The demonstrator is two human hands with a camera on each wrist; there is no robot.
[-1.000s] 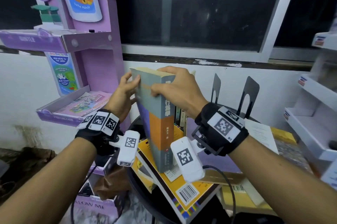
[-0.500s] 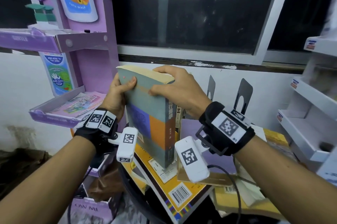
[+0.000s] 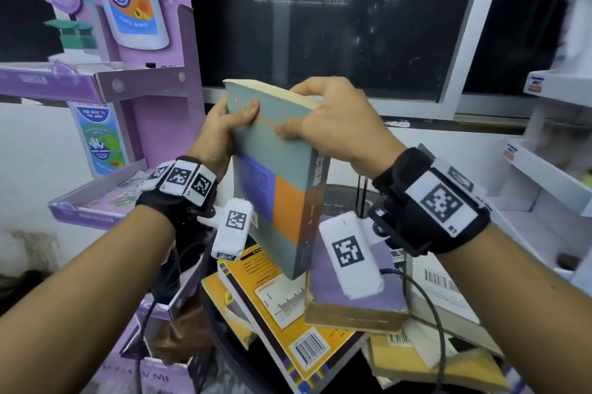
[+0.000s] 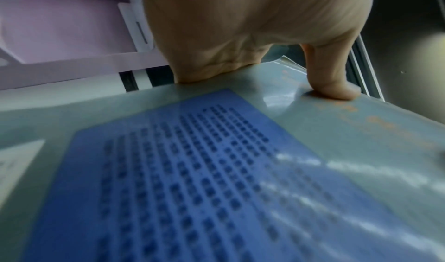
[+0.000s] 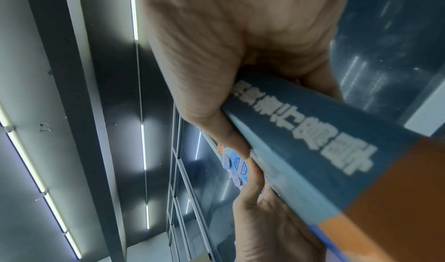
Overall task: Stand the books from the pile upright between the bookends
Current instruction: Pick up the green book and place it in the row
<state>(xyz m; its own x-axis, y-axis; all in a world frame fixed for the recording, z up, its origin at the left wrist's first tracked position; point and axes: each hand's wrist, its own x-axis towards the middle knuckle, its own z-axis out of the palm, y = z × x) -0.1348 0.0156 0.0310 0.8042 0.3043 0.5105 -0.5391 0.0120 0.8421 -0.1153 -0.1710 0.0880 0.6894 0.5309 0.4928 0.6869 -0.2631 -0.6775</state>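
**Grey Book Held Aloft Over the Pile**

Both hands gripped one thick grey book (image 3: 275, 175), which hung upright and slightly tilted above the pile of books (image 3: 307, 323), clear of it. The book's cover bore a blue block and an orange block; its spine, printed with pale characters, faced the right arm.

The left hand (image 3: 221, 134) clasped the book's upper corner on the side away from the spine, thumb (image 4: 329, 72) pressed flat on the cover and the fingers wrapped behind, out of sight. The right hand (image 3: 333, 124) clamped the top of the book at the spine end, thumb on the cover and fingers curled over the page edges; the right wrist view showed that thumb (image 5: 216, 113) pinching along the spine edge.

Below the book, the pile lay in disorder on a dark round counter (image 3: 224, 358): a yellow book (image 3: 288, 313) with a barcode directly beneath the grey book's lower corner, a purple-covered book (image 3: 355, 294) beside that one toward the right arm, and further paperbacks past it. No bookend could be made out with certainty; thin dark uprights (image 3: 362, 198) showed just behind the grey book's spine, largely hidden by the right wrist.

Beyond the left hand from the book stood a purple cardboard display stand (image 3: 153, 79). Behind the book was a dark window (image 3: 320, 15), and white shelves (image 3: 551, 175) rose past the right wrist.
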